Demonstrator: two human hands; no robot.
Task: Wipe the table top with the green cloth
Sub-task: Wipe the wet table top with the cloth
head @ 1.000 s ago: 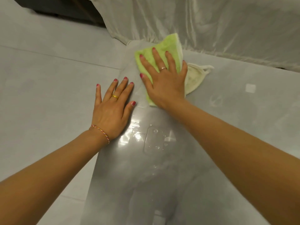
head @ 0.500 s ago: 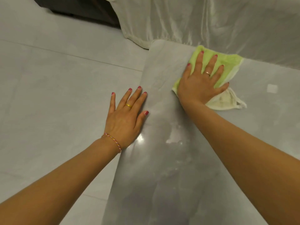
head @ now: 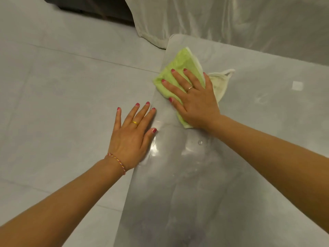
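Note:
A folded green cloth (head: pixel 183 65) with a cream underside lies at the far left edge of the glossy grey table top (head: pixel 204 175). My right hand (head: pixel 194 98) presses flat on the cloth, fingers spread and straight, covering its near half. My left hand (head: pixel 132 134) rests flat on the table's left edge, fingers spread, part of it hanging over the floor side. A wet, shiny patch shows on the table just below both hands.
A pale satin drape (head: pixel 231 22) hangs behind the table's far edge. Grey floor tiles (head: pixel 53 95) spread to the left, below the table edge. A small white square (head: pixel 297 85) sits on the table's right part.
My right hand has slid the cloth back leftward from the far middle of the table to the left edge. My left hand stays planted on the edge.

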